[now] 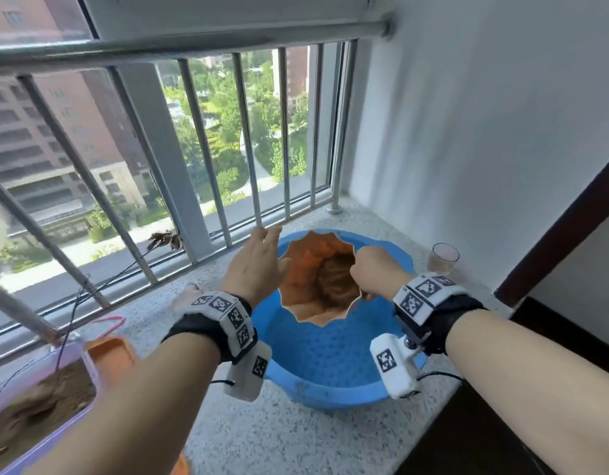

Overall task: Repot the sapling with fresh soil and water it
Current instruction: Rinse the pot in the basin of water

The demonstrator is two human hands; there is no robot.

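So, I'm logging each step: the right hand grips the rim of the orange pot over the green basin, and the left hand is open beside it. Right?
Not quite: the head view shows the basin is blue, not green. The rest holds: the right hand grips the rim of the orange pot above it, and the left hand is open beside it.

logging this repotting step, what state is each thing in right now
orange pot: held over the blue basin, some soil inside
blue basin: on the ledge, no soil visible in it
left hand: open, fingers straight, beside the pot rim
right hand: fingers curled on the pot rim
clear cup: upright behind the basin, partly filled
purple planter: holds soil with a thin bare stem
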